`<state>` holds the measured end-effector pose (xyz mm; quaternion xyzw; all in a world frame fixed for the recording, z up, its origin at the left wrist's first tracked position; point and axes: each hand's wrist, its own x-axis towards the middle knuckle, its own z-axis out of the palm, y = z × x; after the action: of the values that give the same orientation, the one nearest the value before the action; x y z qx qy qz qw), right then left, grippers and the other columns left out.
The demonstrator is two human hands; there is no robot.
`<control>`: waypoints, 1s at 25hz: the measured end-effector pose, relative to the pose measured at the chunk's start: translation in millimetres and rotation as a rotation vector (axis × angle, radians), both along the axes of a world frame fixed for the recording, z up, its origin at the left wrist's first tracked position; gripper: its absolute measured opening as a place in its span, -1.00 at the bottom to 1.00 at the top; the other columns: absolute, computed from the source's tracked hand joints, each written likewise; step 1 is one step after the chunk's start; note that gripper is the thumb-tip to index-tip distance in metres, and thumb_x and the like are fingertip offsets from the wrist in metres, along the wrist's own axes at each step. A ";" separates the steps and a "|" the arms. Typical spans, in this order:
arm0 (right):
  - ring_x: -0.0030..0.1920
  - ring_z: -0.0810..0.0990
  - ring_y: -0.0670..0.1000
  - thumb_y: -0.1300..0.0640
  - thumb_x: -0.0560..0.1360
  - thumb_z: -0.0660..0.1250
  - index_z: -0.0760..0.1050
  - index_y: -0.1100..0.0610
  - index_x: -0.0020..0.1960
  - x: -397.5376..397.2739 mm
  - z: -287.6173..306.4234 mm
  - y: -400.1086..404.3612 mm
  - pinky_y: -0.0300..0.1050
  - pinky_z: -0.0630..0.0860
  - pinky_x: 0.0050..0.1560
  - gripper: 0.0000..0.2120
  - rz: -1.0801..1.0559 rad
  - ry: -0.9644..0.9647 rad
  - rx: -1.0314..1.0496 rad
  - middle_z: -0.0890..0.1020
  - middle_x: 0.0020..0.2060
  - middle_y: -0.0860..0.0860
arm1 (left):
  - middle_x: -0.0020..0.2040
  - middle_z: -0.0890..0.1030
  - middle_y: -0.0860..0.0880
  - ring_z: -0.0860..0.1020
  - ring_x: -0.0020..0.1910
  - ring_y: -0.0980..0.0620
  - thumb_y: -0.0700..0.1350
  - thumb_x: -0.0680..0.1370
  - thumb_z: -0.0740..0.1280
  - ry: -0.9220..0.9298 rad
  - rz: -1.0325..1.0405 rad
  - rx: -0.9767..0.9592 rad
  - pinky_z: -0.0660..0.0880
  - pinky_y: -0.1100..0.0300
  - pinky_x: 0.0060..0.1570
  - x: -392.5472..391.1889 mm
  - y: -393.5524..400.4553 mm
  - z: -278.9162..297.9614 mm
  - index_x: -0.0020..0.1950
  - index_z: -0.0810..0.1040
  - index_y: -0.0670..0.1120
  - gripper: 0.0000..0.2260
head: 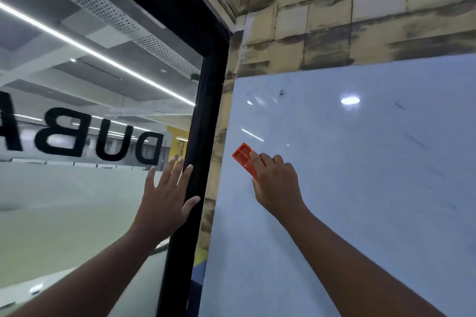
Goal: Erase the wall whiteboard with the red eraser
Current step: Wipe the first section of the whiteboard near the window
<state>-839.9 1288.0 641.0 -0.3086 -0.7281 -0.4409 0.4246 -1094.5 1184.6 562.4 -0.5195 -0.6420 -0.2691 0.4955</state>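
pressing against the whiteboard (360,175), the right hand (277,185) holds the red eraser (243,158) flat to the glossy surface near the board's left edge, in its upper-left part. the fingers are curled over the eraser's back, the fingertips (255,156) lying across its ribbed plastic top, and the thumb sits at its lower end; about half of the eraser pokes out beyond the fingers toward the upper left, tilted on a diagonal. how the far side of the grip closes is hidden by the hand itself.

the left hand (167,195) is spread wide, fingers straight and apart, holding nothing. its palm lies on the glass panel (77,188), and the thumb (190,203) touches the black door frame (203,123) that separates the glass from the wall.

the whiteboard carries faint blue streaks and smudges, mostly toward the right, plus reflections of ceiling lights. a small metal mounting stud (281,92) sits near its top. above and to the left of the board is a wall of yellowish panels with dark smears (334,20). mirrored black letters (103,141) show on the glass.
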 end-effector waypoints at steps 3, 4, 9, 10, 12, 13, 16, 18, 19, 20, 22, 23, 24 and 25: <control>-0.12 0.61 0.12 0.05 0.36 0.57 0.53 0.13 0.35 -16.4 18.4 58.4 -0.08 0.47 -0.25 -0.41 0.008 0.028 0.064 0.67 0.04 0.07 | 0.58 0.42 -0.24 0.35 0.60 -0.22 0.28 0.62 0.08 0.010 -0.005 0.010 0.36 -0.40 0.42 -10.2 69.8 17.7 0.56 0.46 -0.20 -0.29; -0.11 0.61 0.13 0.05 0.36 0.58 0.54 0.13 0.34 -25.4 27.8 76.2 -0.07 0.48 -0.23 -0.42 0.022 0.019 0.069 0.67 0.06 0.08 | 0.58 0.42 -0.23 0.36 0.60 -0.22 0.27 0.62 0.09 0.016 -0.010 0.022 0.38 -0.39 0.41 -12.7 91.1 29.9 0.56 0.46 -0.20 -0.30; -0.09 0.60 0.14 0.07 0.41 0.50 0.57 0.09 0.26 -78.5 74.4 130.0 -0.04 0.48 -0.16 -0.57 0.061 0.040 0.171 0.66 0.06 0.08 | 0.58 0.43 -0.21 0.37 0.60 -0.21 0.22 0.66 0.08 0.044 -0.056 0.156 0.44 -0.37 0.40 -37.1 173.6 83.6 0.57 0.42 -0.18 -0.37; -0.09 0.60 0.13 0.06 0.43 0.50 0.57 0.09 0.26 -86.9 82.1 136.8 -0.05 0.48 -0.15 -0.58 0.083 0.035 0.197 0.66 0.06 0.08 | 0.58 0.43 -0.21 0.38 0.59 -0.22 0.20 0.68 0.07 0.048 -0.069 0.179 0.44 -0.38 0.39 -42.8 184.6 94.6 0.57 0.42 -0.18 -0.39; -0.08 0.60 0.12 0.04 0.45 0.49 0.56 0.10 0.28 -98.6 98.7 150.5 -0.06 0.47 -0.15 -0.57 0.101 0.018 0.263 0.66 0.09 0.08 | 0.57 0.44 -0.22 0.39 0.58 -0.23 0.14 0.70 0.05 0.073 -0.073 0.224 0.46 -0.38 0.38 -55.4 211.4 111.1 0.57 0.43 -0.19 -0.42; -0.06 0.60 0.13 0.03 0.46 0.49 0.56 0.10 0.29 -101.1 109.9 153.5 -0.06 0.47 -0.14 -0.57 0.096 0.018 0.293 0.66 0.10 0.08 | 0.58 0.43 -0.22 0.39 0.58 -0.24 0.11 0.70 0.05 0.085 -0.067 0.250 0.46 -0.38 0.37 -60.5 222.3 120.6 0.58 0.43 -0.19 -0.43; -0.05 0.61 0.14 0.01 0.48 0.48 0.56 0.12 0.29 -100.4 145.5 161.2 -0.06 0.46 -0.14 -0.57 0.069 0.066 0.354 0.66 0.10 0.09 | 0.60 0.40 -0.21 0.35 0.61 -0.22 0.06 0.71 0.04 0.063 -0.116 0.293 0.43 -0.37 0.41 -79.5 253.1 154.6 0.59 0.40 -0.20 -0.46; -0.09 0.60 0.12 0.01 0.46 0.50 0.58 0.11 0.26 -97.6 167.4 167.3 -0.10 0.37 -0.19 -0.58 0.034 0.112 0.382 0.67 0.05 0.09 | 0.64 0.35 -0.20 0.29 0.64 -0.21 0.06 0.73 0.00 0.075 -0.164 0.274 0.36 -0.33 0.49 -90.9 271.5 170.8 0.62 0.36 -0.20 -0.45; -0.11 0.59 0.11 0.01 0.46 0.49 0.58 0.11 0.25 -96.4 176.6 171.0 -0.11 0.35 -0.20 -0.60 0.006 0.125 0.385 0.67 0.03 0.08 | 0.65 0.32 -0.20 0.25 0.65 -0.21 0.06 0.73 -0.02 0.096 -0.196 0.262 0.30 -0.30 0.53 -93.1 282.4 178.3 0.63 0.34 -0.21 -0.44; -0.12 0.57 0.11 0.01 0.47 0.47 0.58 0.10 0.24 -95.8 183.7 174.0 -0.12 0.39 -0.20 -0.62 -0.017 0.132 0.376 0.66 0.02 0.07 | 0.65 0.31 -0.22 0.23 0.66 -0.22 0.06 0.74 -0.04 0.110 -0.236 0.255 0.25 -0.27 0.55 -93.7 292.3 185.9 0.64 0.32 -0.22 -0.44; -0.13 0.56 0.11 0.04 0.48 0.43 0.57 0.09 0.22 -99.9 193.7 177.9 -0.07 0.50 -0.21 -0.66 -0.043 0.146 0.363 0.65 -0.02 0.06 | 0.65 0.28 -0.27 0.19 0.67 -0.26 0.06 0.74 -0.07 0.099 -0.343 0.268 0.14 -0.21 0.57 -93.3 310.8 202.2 0.64 0.27 -0.26 -0.43; -0.14 0.55 0.11 0.04 0.47 0.42 0.58 0.09 0.21 -102.4 195.8 179.0 -0.04 0.52 -0.22 -0.68 -0.048 0.152 0.362 0.65 -0.03 0.06 | 0.66 0.25 -0.27 0.15 0.68 -0.25 0.07 0.74 -0.11 0.072 -0.418 0.281 0.07 -0.17 0.59 -90.9 319.4 209.3 0.65 0.25 -0.26 -0.41; -0.14 0.55 0.11 0.05 0.47 0.42 0.58 0.08 0.20 -104.3 196.7 180.0 -0.03 0.53 -0.22 -0.68 -0.057 0.154 0.365 0.65 -0.03 0.06 | 0.68 0.22 -0.26 0.09 0.70 -0.21 0.09 0.73 -0.15 0.037 -0.497 0.280 -0.01 -0.12 0.60 -86.9 327.2 215.5 0.67 0.22 -0.25 -0.38; -0.13 0.55 0.10 0.05 0.48 0.42 0.58 0.08 0.21 -106.2 195.9 181.2 -0.02 0.53 -0.23 -0.68 -0.074 0.150 0.374 0.65 -0.02 0.06 | 0.70 0.18 -0.22 0.02 0.71 -0.15 0.11 0.72 -0.18 -0.006 -0.579 0.274 -0.09 -0.04 0.62 -83.0 335.1 219.1 0.69 0.19 -0.22 -0.36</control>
<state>-946.0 1469.2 836.9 -0.2827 -0.5880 -0.5595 0.5111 -1177.4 1519.7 781.5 -0.6084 -0.4266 -0.4843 0.4619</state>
